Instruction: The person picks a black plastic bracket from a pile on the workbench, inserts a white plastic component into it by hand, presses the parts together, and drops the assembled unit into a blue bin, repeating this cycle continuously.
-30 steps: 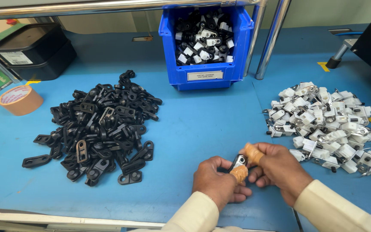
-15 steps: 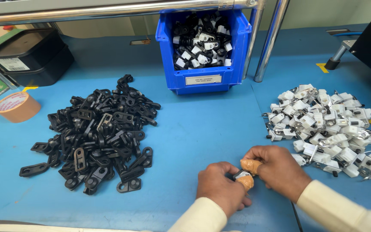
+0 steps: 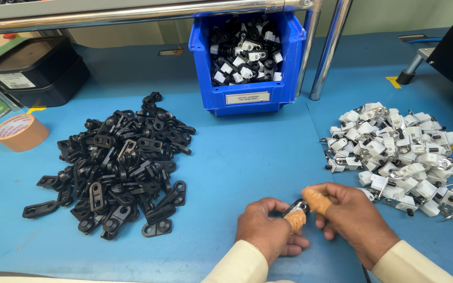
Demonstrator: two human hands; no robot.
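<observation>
While the blue surface (image 3: 247,157) carries a big heap of black brackets (image 3: 119,167) at left and a heap of white clips (image 3: 394,152) at right, a blue bin (image 3: 252,57) behind already holds joined black-and-white pieces; by those heaps, much looks left to do. Left hand (image 3: 268,230) and right hand (image 3: 352,220) both pinch one small part (image 3: 295,207) between taped fingertips (image 3: 315,199), near the front edge.

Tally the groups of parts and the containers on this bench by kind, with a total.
Loose piles of parts: 2, black pile and white pile
Blue bin: 1
Black trays: 2, stacked
Tape roll: 1
Part in hands: 1
Total: 7
</observation>
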